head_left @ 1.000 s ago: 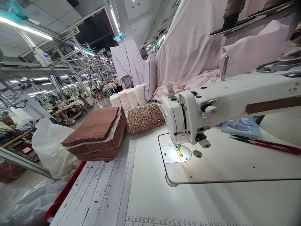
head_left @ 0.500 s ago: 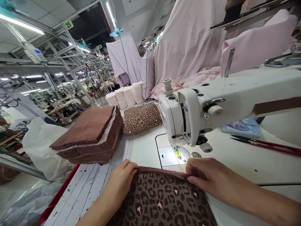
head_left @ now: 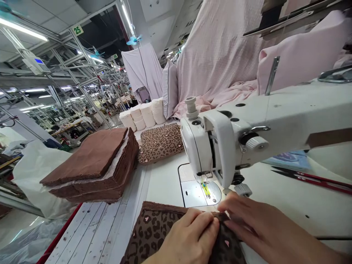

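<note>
A leopard-print fabric piece [head_left: 154,227] with small pink patches lies in front of the sewing machine [head_left: 220,143], a brown fuzzy layer showing along its far edge. Closed over that edge, near the right corner, is my left hand [head_left: 189,238], its fingertips pressed together on the cloth. My right hand [head_left: 255,220] grips the same corner from the right, thumb and fingers partly hidden and slightly blurred. Both hands are close together, just short of the metal needle plate [head_left: 192,190]. A yellow-green presser foot [head_left: 205,190] sits over the plate, apart from the fabric.
A thick stack of brown fabric [head_left: 88,161] stands at the left of the table. Behind it lie a folded leopard-print pile [head_left: 162,143] and white rolls [head_left: 148,113]. Red-handled thread snips [head_left: 316,179] and a blue packet [head_left: 288,159] lie under the machine arm.
My left hand has let go of the fabric's left corner and moved right along the edge, beside my right hand. The view has shifted slightly.
</note>
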Demonstrator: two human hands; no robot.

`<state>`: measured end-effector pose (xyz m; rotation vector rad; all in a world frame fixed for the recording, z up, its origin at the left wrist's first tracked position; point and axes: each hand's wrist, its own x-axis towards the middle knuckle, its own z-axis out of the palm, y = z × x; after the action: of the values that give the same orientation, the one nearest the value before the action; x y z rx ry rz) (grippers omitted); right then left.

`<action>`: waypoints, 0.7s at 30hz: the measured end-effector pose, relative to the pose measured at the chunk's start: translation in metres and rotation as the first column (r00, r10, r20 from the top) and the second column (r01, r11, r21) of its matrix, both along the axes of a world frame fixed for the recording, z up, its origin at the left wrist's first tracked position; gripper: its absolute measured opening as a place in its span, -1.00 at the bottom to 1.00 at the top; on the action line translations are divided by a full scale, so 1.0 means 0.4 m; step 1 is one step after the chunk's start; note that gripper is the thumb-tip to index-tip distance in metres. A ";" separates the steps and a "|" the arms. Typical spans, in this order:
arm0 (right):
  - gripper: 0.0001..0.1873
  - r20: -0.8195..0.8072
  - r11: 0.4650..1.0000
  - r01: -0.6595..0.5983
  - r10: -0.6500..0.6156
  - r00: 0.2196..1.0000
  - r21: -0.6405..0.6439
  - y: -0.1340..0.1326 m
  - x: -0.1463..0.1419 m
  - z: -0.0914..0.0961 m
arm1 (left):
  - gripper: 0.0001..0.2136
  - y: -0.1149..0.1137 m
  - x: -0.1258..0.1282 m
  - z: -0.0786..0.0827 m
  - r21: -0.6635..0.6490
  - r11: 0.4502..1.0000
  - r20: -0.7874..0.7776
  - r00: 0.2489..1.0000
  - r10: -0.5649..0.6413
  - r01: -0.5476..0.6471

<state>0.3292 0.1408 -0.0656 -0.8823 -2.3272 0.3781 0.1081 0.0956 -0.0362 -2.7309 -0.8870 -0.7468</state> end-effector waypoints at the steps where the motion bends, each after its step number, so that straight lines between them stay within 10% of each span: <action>1: -0.79 0.001 0.999 -0.005 0.005 1.000 0.044 -0.005 0.009 -0.009 | -0.67 0.001 -0.002 -0.004 0.026 1.000 0.017 1.000 0.013 -0.013; 8: -0.77 0.079 0.933 0.028 -0.060 0.995 0.358 -0.002 0.029 -0.041 | -0.76 0.015 -0.007 -0.012 0.108 0.994 0.046 0.999 0.016 -0.021; 21: -0.57 0.117 0.757 -0.045 -0.042 0.992 0.652 0.043 -0.024 0.042 | -0.63 0.090 -0.055 -0.025 -0.186 0.982 -0.022 0.999 0.031 -0.034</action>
<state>0.3197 0.1582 -0.0489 -0.5524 -2.3118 -0.5023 0.0862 0.1315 -0.0463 -2.8710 -1.0441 -0.6608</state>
